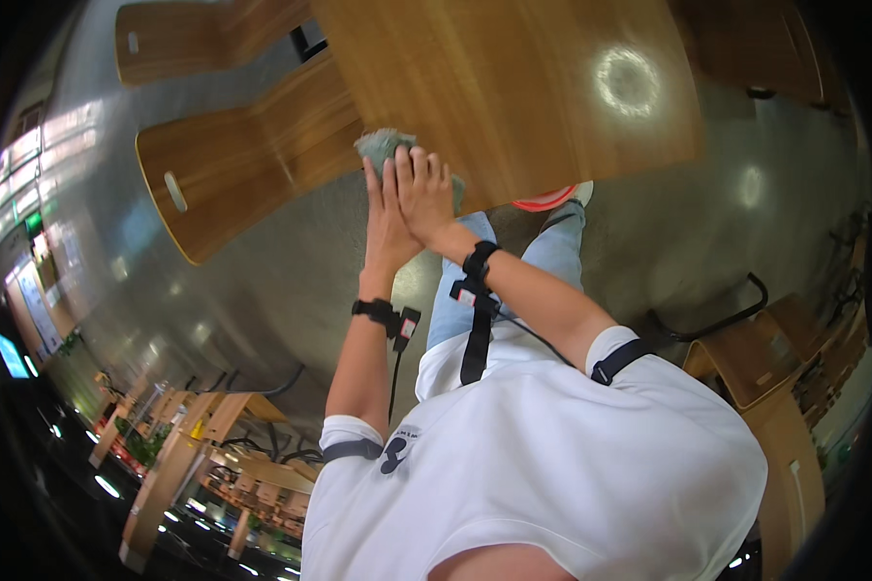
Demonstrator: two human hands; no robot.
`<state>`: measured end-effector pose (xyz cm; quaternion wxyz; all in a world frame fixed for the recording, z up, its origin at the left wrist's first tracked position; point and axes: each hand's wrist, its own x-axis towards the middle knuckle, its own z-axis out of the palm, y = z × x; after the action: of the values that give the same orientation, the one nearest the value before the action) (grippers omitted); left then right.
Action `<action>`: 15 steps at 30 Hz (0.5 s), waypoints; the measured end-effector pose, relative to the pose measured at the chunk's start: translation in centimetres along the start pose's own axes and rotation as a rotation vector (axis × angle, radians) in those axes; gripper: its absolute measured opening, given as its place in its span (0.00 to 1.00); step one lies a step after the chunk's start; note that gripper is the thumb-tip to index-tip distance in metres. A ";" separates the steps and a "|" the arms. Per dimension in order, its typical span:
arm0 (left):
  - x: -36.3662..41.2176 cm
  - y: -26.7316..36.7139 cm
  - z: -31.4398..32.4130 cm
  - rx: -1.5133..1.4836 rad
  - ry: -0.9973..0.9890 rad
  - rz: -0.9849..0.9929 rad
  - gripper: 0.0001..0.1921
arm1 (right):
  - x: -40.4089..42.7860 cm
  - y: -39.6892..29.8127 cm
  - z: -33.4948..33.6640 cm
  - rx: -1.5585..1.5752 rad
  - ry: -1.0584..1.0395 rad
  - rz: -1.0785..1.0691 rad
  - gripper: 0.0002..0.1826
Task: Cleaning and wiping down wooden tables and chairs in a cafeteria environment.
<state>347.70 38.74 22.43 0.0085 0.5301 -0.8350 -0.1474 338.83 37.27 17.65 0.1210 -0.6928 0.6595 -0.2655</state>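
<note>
A grey-green cloth (pixel 384 145) is bunched at the near left corner of a wooden table (pixel 509 94). My left hand (pixel 390 229) lies along it with the fingers stretched forward over its near side. Partly over the left hand, my right hand (pixel 427 190) presses on the cloth with its fingers bent. A bit of the cloth shows out past the right hand's outer side, and the rest is hidden beneath the fingers. Black straps with small devices sit on both wrists.
Wooden chairs (pixel 240 156) adjoin the table's left side. A round red-and-white object (pixel 545 199) shows below the table's near edge by my foot. Another chair (pixel 752 352) is behind me on the right. More tables and chairs (pixel 211 421) stand behind me on the left.
</note>
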 end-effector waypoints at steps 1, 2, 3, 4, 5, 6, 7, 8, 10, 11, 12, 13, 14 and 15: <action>-1.7 -0.1 0.8 -0.287 0.068 -0.091 0.52 | -1.2 -0.6 -0.7 0.081 -0.024 0.034 0.26; -3.2 0.2 1.3 -0.278 0.049 -0.069 0.52 | -2.3 -1.0 -1.4 0.084 -0.011 0.061 0.26; -4.5 0.8 1.6 -0.395 0.094 -0.157 0.51 | -3.3 -1.2 -2.3 0.142 -0.099 0.052 0.25; -5.3 1.5 2.0 -0.512 0.138 -0.247 0.50 | -3.9 -1.1 -2.9 0.200 -0.184 0.041 0.25; -5.8 2.1 2.4 -0.505 0.119 -0.224 0.50 | -4.4 -0.9 -3.1 0.202 -0.169 0.068 0.25; -5.8 2.9 2.8 -0.418 0.144 -0.204 0.50 | -4.7 -0.4 -3.1 0.154 -0.138 0.016 0.23; -5.5 3.4 3.3 -0.333 0.172 -0.182 0.51 | -4.9 0.2 -3.1 0.103 -0.109 -0.036 0.22; -4.9 3.9 3.4 -0.334 0.158 -0.162 0.51 | -4.7 0.9 -3.5 0.097 -0.100 -0.014 0.22; -3.5 5.0 3.9 -0.247 0.148 -0.138 0.51 | -4.2 2.7 -4.2 0.087 -0.080 -0.067 0.22; -2.8 5.6 4.1 -0.251 0.138 -0.122 0.51 | -3.9 3.6 -4.8 0.080 -0.075 -0.050 0.22; -1.6 6.4 4.2 -0.298 0.154 -0.128 0.50 | -3.3 4.8 -5.7 0.055 -0.049 -0.087 0.22; -0.5 7.2 4.3 -0.344 0.170 -0.135 0.49 | -2.7 5.9 -6.6 0.030 -0.025 -0.124 0.22; 0.3 7.7 4.4 -0.348 0.161 -0.116 0.49 | -2.5 6.7 -7.0 0.020 -0.017 -0.106 0.22; 1.0 8.3 4.4 -0.331 0.169 -0.060 0.48 | -2.4 7.3 -7.3 0.016 0.014 -0.074 0.22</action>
<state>339.20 42.15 20.14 0.1611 0.5567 -0.7793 -0.2381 328.74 40.22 19.45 0.1120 -0.7139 0.6319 -0.2801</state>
